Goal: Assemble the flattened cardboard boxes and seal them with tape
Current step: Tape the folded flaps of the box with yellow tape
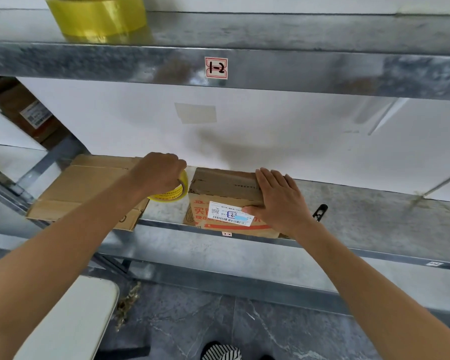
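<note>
A small assembled cardboard box [222, 189] with a white shipping label and red print stands on the metal shelf [374, 219]. My right hand [278, 201] lies flat on its top right part, thumb on the front face by the label. My left hand [159, 172] grips a yellow tape roll [176, 192] just left of the box, above the shelf. Flattened cardboard boxes [89, 183] lie on the shelf under my left forearm.
A second yellow tape roll [99, 16] sits on the upper shelf, whose front edge carries a "1-2" label [216, 68]. A black object [320, 211] lies right of my right wrist. A white chair or panel [70, 320] stands lower left above grey floor tiles.
</note>
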